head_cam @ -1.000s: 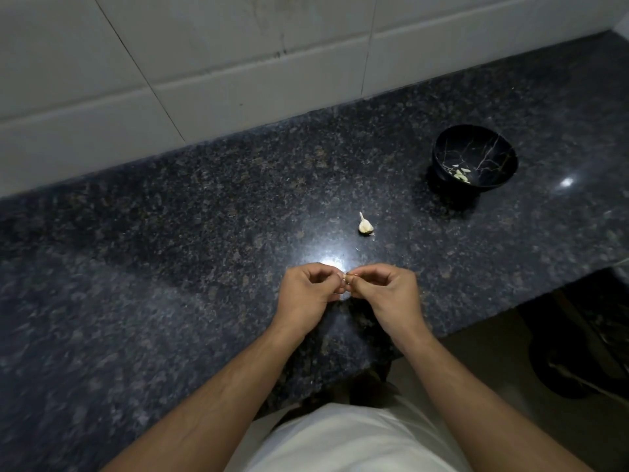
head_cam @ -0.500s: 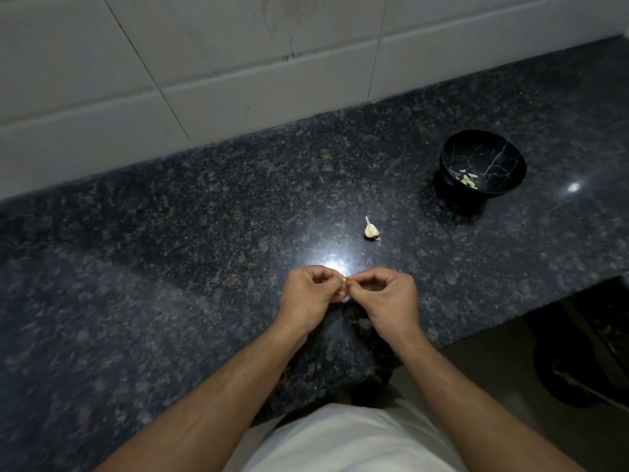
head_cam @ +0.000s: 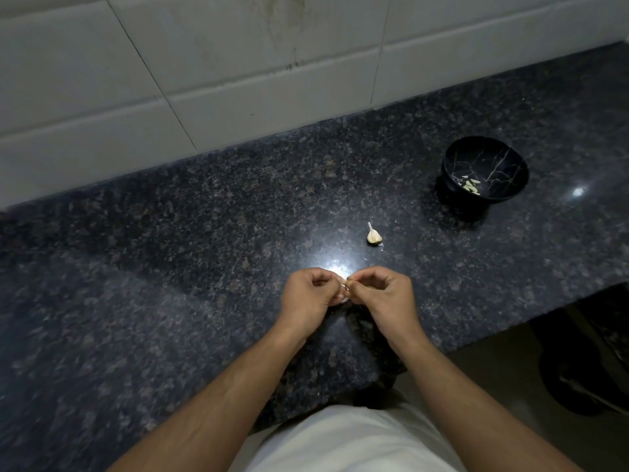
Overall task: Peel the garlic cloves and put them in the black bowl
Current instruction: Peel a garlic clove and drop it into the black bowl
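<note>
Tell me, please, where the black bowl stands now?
In the head view, the black bowl stands on the dark counter at the far right, beyond and to the right of the garlic piece lying on the counter.

Wall: pale rectangular tiles (head_cam: 238, 63) with dark grout lines, from 9 to 1 o'clock.
Tabletop: dark speckled polished granite (head_cam: 170, 267), filling the centre.
Light: bright glare spot (head_cam: 335, 265) at centre.
Floor: dim brown floor (head_cam: 510, 386), at 4 o'clock.
</note>
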